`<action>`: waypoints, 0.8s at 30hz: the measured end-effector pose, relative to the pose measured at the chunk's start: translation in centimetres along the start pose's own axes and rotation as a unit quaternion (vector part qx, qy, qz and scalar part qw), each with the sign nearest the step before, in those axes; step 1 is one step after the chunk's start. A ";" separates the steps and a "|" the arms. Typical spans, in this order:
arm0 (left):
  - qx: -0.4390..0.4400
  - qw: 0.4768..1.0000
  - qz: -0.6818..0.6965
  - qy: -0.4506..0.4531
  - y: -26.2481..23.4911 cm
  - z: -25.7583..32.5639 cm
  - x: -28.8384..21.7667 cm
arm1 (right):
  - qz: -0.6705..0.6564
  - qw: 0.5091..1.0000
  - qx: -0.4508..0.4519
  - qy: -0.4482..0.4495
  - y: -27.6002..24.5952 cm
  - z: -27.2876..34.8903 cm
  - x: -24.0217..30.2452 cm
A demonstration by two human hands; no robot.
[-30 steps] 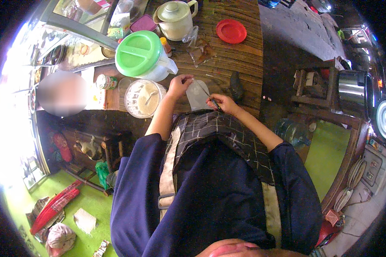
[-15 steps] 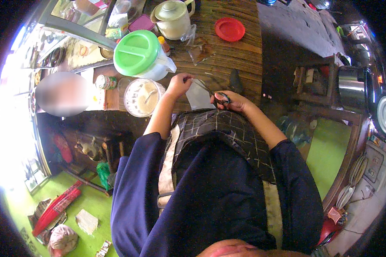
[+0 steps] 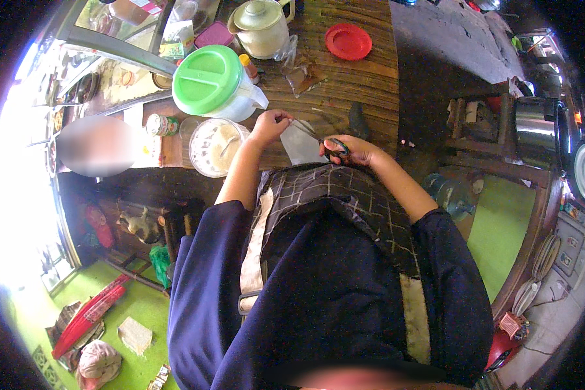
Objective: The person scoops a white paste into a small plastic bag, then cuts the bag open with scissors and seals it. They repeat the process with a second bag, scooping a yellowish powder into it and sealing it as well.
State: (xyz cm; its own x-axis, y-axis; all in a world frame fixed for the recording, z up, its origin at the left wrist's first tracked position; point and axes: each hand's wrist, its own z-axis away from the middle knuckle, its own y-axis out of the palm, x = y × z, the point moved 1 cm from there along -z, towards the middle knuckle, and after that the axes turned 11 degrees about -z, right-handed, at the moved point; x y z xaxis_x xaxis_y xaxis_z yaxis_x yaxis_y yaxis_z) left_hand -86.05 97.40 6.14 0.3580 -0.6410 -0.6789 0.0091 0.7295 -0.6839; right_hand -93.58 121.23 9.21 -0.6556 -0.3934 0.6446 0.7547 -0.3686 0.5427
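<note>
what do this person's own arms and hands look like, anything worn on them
Loose, plain navy-blue sleeves end around the elbows, leaving the forearms uncovered. The left hand and right hand are bare: no gloves show, and no watch or bracelet is visible on either wrist. Any rings would be too small to make out.

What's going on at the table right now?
The person's right hand holds scissors, blades pointing toward the left hand. The left fingertips are by the blade tips; what they pinch, if anything, is too small to tell. A pale plastic sheet or bag lies below the blades, on the table. Left of the left hand stands a tub of pale stuff with a spoon in it; the green-lidded jug is just beyond.
</note>
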 end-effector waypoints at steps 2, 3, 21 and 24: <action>-0.002 1.000 -0.005 -0.001 0.0 -0.1 0.0 | 0.005 1.000 -0.001 -0.005 0.1 -0.1 -0.1; -0.006 1.000 -0.009 0.001 0.1 -0.1 0.0 | 0.009 1.000 -0.001 -0.007 0.1 -0.1 -0.1; -0.034 0.998 0.004 -0.057 0.0 0.8 -0.4 | 0.048 0.993 -0.057 -0.086 1.8 -2.2 -1.9; -0.043 0.997 0.004 -0.063 -0.1 0.9 -0.7 | 0.066 0.987 -0.090 -0.119 1.4 -2.2 -3.0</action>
State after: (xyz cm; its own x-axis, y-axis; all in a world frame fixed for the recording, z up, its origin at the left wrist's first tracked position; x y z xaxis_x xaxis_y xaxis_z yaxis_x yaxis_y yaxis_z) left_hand -85.44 97.95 6.91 0.4723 -0.5956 -0.6498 -0.0720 0.7086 -0.7019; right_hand -90.63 120.01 6.87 -0.5123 -0.2472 0.8225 0.8025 -0.4790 0.3559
